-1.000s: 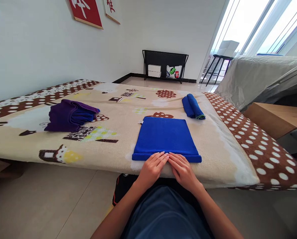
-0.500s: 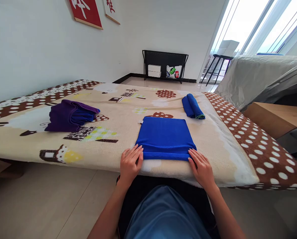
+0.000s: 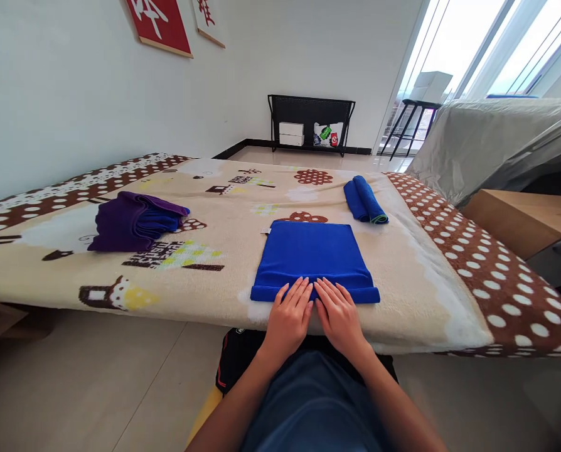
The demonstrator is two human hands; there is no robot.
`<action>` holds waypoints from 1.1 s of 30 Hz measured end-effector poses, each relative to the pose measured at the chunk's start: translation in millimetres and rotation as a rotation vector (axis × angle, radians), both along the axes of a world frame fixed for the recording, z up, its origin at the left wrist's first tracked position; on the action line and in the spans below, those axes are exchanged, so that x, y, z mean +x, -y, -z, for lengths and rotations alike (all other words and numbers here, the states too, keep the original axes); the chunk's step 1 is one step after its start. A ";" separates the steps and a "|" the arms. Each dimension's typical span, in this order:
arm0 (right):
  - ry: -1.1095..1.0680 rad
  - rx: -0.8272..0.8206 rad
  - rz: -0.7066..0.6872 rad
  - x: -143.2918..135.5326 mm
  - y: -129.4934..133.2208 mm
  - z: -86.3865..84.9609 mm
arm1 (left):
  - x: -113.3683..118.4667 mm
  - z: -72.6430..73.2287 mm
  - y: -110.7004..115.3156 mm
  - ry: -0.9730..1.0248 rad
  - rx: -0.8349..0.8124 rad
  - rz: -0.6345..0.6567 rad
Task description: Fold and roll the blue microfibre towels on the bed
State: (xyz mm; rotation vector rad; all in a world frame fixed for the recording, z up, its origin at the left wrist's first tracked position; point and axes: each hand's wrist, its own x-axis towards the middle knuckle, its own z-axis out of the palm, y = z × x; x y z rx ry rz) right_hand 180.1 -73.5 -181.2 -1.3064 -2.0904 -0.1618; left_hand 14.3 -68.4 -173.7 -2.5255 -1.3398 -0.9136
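Hands (image 3: 288,321) flat, close together on part-rolled blue cloth (image 3: 312,251), white tag (image 3: 265,231) seemingly illegible.

Dark blue top (image 3: 309,402), black legwear (image 3: 238,355) (red-piped)

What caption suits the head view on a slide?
Left hand and right hand on a blue cloth, near edge turned over.

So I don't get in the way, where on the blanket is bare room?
Bare blanket lies between the purple bundle and the spread cloth, and right of it, nearer than the blue roll. Crowded: the spread cloth's near edge, under left hand and right hand.
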 end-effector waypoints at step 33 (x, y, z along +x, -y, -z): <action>-0.078 -0.068 0.058 140.9 10.0 11.3 | -134.1 -17.3 -15.4 0.077 -0.146 0.004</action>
